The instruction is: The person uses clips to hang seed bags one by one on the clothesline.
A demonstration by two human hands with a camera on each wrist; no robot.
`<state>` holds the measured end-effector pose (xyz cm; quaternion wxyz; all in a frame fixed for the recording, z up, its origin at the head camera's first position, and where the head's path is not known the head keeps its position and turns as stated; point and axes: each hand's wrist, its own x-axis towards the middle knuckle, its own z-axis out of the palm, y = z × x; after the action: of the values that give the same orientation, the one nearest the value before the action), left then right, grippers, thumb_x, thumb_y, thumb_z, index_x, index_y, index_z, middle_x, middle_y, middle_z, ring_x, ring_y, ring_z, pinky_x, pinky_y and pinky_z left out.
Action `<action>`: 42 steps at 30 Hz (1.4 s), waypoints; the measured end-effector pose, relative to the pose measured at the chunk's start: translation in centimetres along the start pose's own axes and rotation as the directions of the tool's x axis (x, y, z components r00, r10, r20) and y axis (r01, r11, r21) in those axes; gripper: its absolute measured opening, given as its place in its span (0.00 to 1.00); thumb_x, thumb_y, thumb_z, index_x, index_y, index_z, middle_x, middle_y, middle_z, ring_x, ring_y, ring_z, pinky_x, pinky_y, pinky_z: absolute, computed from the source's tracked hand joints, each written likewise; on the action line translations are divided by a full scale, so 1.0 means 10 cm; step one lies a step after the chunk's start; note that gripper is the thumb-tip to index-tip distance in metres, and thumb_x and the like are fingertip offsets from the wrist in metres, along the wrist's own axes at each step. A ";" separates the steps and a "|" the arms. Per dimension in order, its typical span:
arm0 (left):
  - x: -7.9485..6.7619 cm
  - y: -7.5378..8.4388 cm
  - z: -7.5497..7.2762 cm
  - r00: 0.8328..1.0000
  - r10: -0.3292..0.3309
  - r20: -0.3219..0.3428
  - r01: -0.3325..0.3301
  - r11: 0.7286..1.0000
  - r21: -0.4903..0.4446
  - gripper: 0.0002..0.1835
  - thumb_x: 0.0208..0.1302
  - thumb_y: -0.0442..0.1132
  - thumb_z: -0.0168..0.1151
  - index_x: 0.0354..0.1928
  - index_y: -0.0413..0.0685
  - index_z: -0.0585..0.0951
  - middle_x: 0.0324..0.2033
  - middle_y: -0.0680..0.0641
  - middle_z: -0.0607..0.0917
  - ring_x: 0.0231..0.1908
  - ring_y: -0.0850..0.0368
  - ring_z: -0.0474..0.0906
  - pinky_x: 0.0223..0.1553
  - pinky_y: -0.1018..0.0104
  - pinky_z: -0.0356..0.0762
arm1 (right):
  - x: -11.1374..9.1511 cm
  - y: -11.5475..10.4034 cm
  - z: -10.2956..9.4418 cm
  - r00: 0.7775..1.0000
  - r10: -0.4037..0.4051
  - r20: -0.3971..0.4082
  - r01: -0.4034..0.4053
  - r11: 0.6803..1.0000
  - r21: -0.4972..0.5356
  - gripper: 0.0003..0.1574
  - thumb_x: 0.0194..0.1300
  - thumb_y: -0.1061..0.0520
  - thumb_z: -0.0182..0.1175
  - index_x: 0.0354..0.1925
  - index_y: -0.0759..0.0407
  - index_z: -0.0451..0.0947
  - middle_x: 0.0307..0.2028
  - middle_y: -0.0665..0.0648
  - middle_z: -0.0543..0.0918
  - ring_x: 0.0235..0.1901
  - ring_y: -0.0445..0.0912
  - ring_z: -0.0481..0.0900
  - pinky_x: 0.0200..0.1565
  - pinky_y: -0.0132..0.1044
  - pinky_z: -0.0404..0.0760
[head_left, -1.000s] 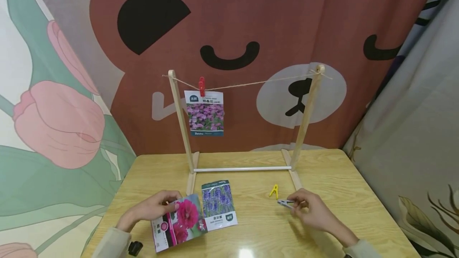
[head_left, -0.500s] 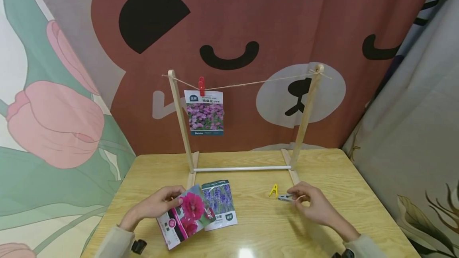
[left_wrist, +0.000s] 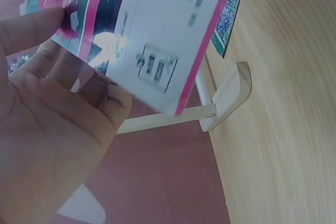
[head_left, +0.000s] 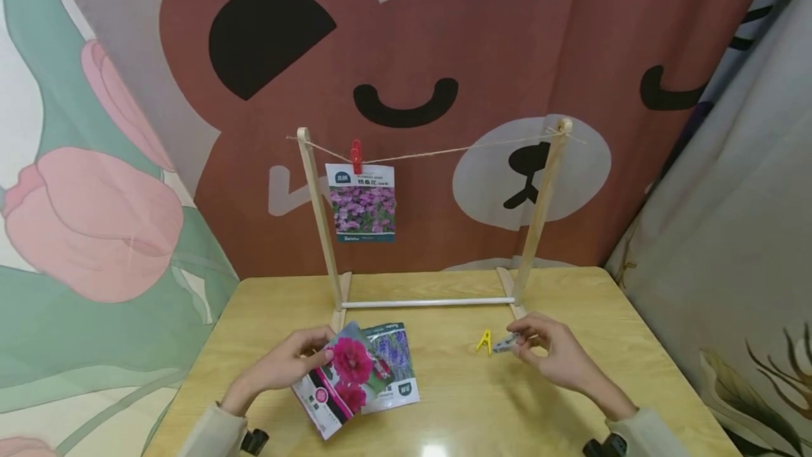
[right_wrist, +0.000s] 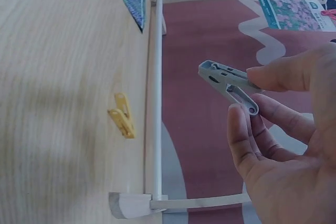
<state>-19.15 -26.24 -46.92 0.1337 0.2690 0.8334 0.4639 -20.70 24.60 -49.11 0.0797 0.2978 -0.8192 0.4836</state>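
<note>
My left hand [head_left: 288, 362] pinches a seed packet with a pink flower [head_left: 349, 372] between thumb and fingers, tilted above the table. Partly behind it lies a seed packet with purple-blue flowers [head_left: 401, 365]. My right hand [head_left: 555, 351] holds a grey clothespin [right_wrist: 228, 82] by its handle ends, thumb on one side and fingers on the other. On the table near it stands a yellow clothespin [head_left: 485, 341]. A third packet with pink-purple blooms [head_left: 361, 206] hangs from a string [head_left: 438, 154], fixed by a red clothespin [head_left: 357, 156].
The string runs between two wooden posts [head_left: 539, 221] of a stand at the table's back. A white rod [head_left: 428, 302] joins the posts low down. Behind the wooden table [head_left: 457, 400] hangs a printed bear curtain [head_left: 419, 41].
My left hand has lifted the pink-flower packet up and to the right, so it now overlaps the purple-blue packet. My right hand has raised the grey clothespin slightly.
</note>
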 end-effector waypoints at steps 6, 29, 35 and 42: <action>0.01 0.01 0.05 0.999 0.042 -0.035 -0.041 0.999 0.036 0.05 0.80 0.36 0.59 0.47 0.49 0.83 0.40 0.49 0.90 0.39 0.60 0.84 0.44 0.67 0.81 | 0.03 -0.06 -0.02 0.999 0.037 -0.009 -0.037 0.999 0.002 0.19 0.65 0.70 0.73 0.53 0.64 0.83 0.42 0.59 0.86 0.37 0.40 0.85 0.43 0.33 0.86; 0.14 0.04 0.08 0.989 0.118 -0.092 -0.115 0.992 0.044 0.03 0.79 0.37 0.62 0.48 0.50 0.84 0.41 0.49 0.91 0.42 0.59 0.88 0.44 0.65 0.85 | 0.27 -0.20 -0.18 0.999 0.036 0.012 -0.035 0.999 -0.036 0.20 0.68 0.67 0.71 0.57 0.61 0.83 0.49 0.62 0.88 0.44 0.48 0.88 0.46 0.33 0.88; 0.18 0.07 0.08 0.988 0.086 -0.125 -0.083 0.996 0.030 0.04 0.80 0.37 0.61 0.48 0.49 0.84 0.42 0.49 0.92 0.43 0.60 0.89 0.43 0.64 0.86 | 0.34 -0.25 -0.19 0.999 0.026 -0.025 -0.027 0.999 -0.037 0.22 0.67 0.68 0.72 0.58 0.66 0.82 0.48 0.63 0.88 0.43 0.42 0.87 0.46 0.34 0.88; 0.22 0.11 0.12 0.982 0.039 -0.186 -0.033 0.999 0.034 0.07 0.80 0.37 0.61 0.53 0.49 0.85 0.48 0.47 0.92 0.48 0.57 0.88 0.46 0.63 0.87 | 0.39 -0.32 -0.21 0.998 0.050 -0.028 -0.052 0.998 -0.044 0.21 0.67 0.66 0.73 0.57 0.64 0.83 0.46 0.61 0.89 0.41 0.40 0.87 0.46 0.31 0.87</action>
<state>-20.07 -23.66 -46.59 0.0425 0.2415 0.8442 0.4767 -22.36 23.62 -43.99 0.0852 0.2683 -0.8359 0.4712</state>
